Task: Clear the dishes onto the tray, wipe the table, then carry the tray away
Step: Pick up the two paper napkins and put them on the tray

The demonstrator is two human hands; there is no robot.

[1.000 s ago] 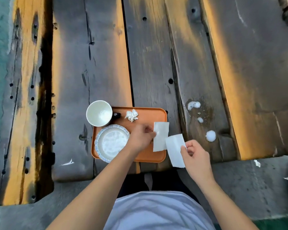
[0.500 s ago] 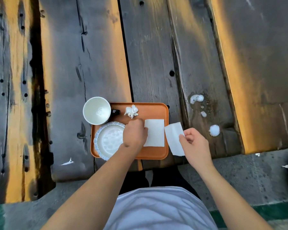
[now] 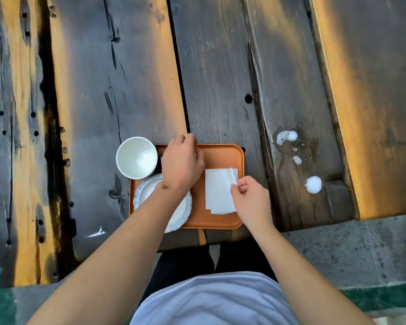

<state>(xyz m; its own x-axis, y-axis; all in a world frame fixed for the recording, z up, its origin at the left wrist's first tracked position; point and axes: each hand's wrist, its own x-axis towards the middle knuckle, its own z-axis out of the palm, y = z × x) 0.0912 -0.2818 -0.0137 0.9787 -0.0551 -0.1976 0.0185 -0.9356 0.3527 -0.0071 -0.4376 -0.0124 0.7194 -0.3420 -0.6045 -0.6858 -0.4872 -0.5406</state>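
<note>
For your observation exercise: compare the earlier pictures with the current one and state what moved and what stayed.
The left hand let go of its napkin, left on the tray, and moved up to the tray's far edge, covering the crumpled tissue. The right hand brought its sheet over onto the napkin. Cup, plate and spilled foam stayed put.

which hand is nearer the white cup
Left. The left hand is just right of the white cup, over the tray's far edge; the right hand is farther right, pinching napkins.
</note>
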